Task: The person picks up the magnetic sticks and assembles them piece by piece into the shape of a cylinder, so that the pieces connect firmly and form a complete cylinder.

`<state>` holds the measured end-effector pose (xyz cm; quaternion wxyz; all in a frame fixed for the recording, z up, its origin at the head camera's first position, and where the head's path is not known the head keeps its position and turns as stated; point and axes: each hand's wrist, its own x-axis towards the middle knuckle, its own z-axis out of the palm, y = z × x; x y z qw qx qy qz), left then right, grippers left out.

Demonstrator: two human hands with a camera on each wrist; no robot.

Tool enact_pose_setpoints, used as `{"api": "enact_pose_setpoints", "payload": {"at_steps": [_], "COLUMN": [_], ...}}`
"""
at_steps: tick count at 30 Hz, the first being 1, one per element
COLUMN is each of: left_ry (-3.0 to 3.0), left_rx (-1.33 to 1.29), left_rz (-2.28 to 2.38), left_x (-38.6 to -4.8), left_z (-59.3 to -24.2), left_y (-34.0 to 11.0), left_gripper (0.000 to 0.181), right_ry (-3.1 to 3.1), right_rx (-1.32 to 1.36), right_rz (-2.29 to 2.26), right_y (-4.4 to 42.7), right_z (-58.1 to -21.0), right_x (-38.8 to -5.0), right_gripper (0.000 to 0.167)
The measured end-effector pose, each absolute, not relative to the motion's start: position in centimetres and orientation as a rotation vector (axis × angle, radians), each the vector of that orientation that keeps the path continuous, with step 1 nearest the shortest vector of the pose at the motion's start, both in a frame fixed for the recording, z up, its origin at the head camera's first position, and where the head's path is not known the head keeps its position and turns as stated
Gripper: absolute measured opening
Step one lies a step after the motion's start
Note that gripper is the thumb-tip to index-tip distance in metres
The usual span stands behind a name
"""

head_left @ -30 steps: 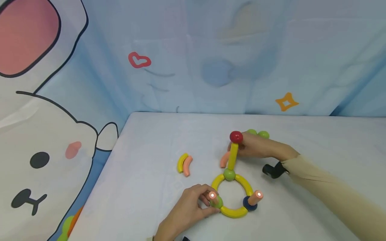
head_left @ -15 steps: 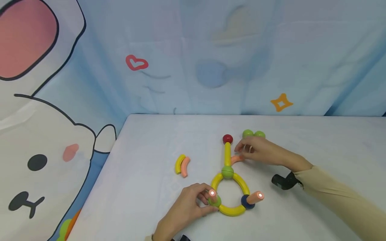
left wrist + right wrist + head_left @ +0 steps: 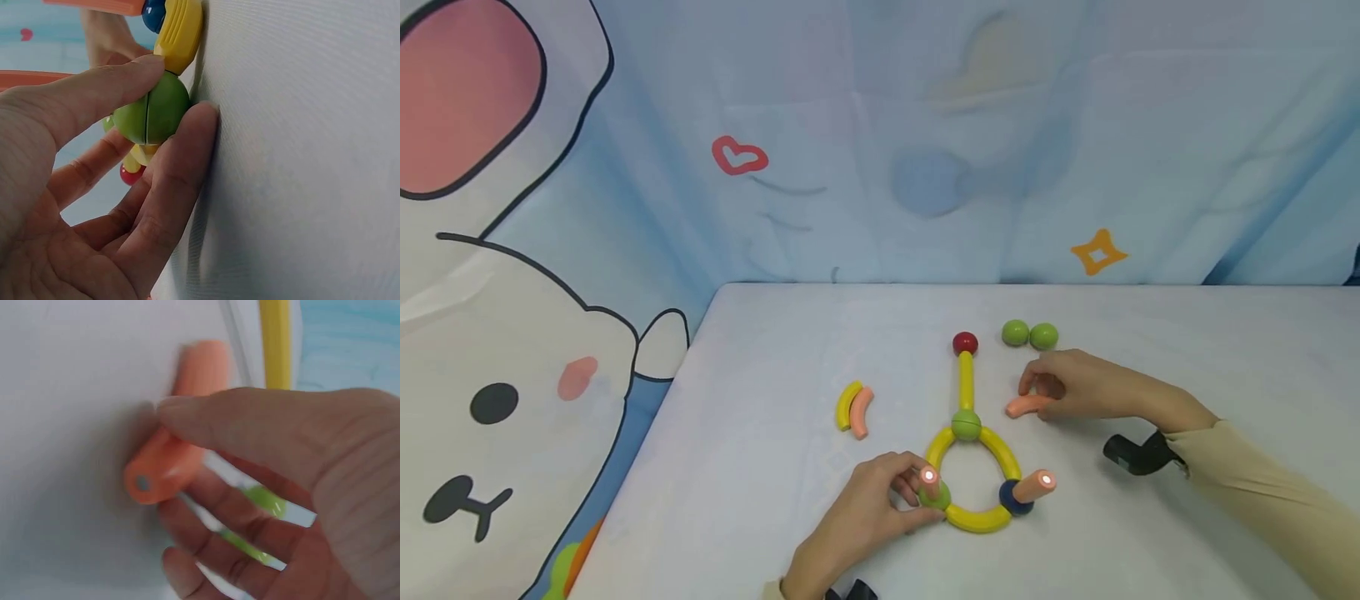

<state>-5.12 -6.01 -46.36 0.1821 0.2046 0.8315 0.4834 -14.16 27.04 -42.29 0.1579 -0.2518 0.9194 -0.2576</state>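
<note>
With thumb and fingers, my left hand (image 3: 868,512) pinches a green ball (image 3: 152,112) at the left corner of a ring of curved yellow rods (image 3: 976,521). An orange rod (image 3: 929,479) stands up from that ball. At the ring's right corner a blue ball (image 3: 1011,497) bears another orange rod (image 3: 1036,486). A straight yellow rod (image 3: 966,381) runs from the far green ball (image 3: 966,425) to a red ball (image 3: 965,342). To the right of this structure, my right hand (image 3: 1086,385) pinches a curved orange rod (image 3: 165,465); the fingers partly cover it.
Two loose green balls (image 3: 1029,335) lie beyond the right hand. On the left of the white table (image 3: 760,467) a curved yellow rod (image 3: 847,405) and a curved orange rod (image 3: 861,413) lie side by side. A blue printed cloth (image 3: 865,150) hangs behind the table.
My right hand has left the red-tipped yellow rod and moved right and nearer, carrying the curved orange rod away from the structure. The left hand has stayed at its green ball.
</note>
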Motion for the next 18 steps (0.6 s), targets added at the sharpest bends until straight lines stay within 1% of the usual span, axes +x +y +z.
{"api": "enact_pose_setpoints", "payload": {"at_steps": [4, 8, 14, 18], "left_ry": [2.353, 2.372, 2.4, 2.411], "left_rx": [0.581, 0.597, 0.617, 0.618], "left_rz": [1.366, 1.366, 1.332, 1.311], "left_x": [-5.2, -5.4, -5.8, -6.0], "left_z": [-46.4, -46.5, -46.2, -46.0], "left_y": [-6.2, -6.1, -5.5, -5.4], "left_gripper": [0.031, 0.03, 0.033, 0.035], "right_ry": [2.629, 2.598, 2.359, 2.208], "right_rx": [-0.621, -0.491, -0.253, -0.103], "right_rz": [-0.785, -0.948, -1.207, -1.326], "right_y": [27.3, 25.1, 22.5, 22.1], "right_z": [-41.7, -41.9, -42.6, -43.0], "right_x": [-14.4, -15.1, -16.7, -17.7], "right_gripper": [0.026, 0.027, 0.042, 0.04]}}
